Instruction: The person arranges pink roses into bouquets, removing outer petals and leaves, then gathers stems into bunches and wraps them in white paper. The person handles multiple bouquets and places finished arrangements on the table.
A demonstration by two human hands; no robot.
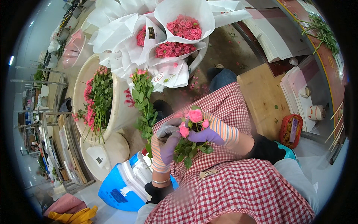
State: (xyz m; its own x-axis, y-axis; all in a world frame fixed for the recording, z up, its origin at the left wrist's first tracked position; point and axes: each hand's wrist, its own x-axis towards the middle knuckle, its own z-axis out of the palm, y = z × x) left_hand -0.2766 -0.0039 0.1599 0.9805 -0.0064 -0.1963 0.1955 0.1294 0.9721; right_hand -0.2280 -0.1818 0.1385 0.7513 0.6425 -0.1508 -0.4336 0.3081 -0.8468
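Note:
Over my lap I hold a spray of pink roses (pixel 195 116), with several blooms at the top and green leaves (pixel 187 153) hanging below. My right hand (pixel 214 131), in a striped and purple glove, is closed round the stem just under the blooms. My left hand (pixel 167 139), gloved alike with grey fingers, pinches at the edge of the lower left bloom; its fingertips are partly hidden. Left of my knees, a leafy bunch of roses (pixel 142 98) lies upright beside a big cream tub (pixel 121 106).
More cut roses (pixel 97 95) lie across the tub. White paper-wrapped rose bouquets (pixel 184 28) stand ahead. A blue bag (pixel 121 186) sits at lower left. To the right are a wooden board (pixel 263 95), a red basket (pixel 291 130) with rubber bands, and a bench with cut greenery (pixel 321 33).

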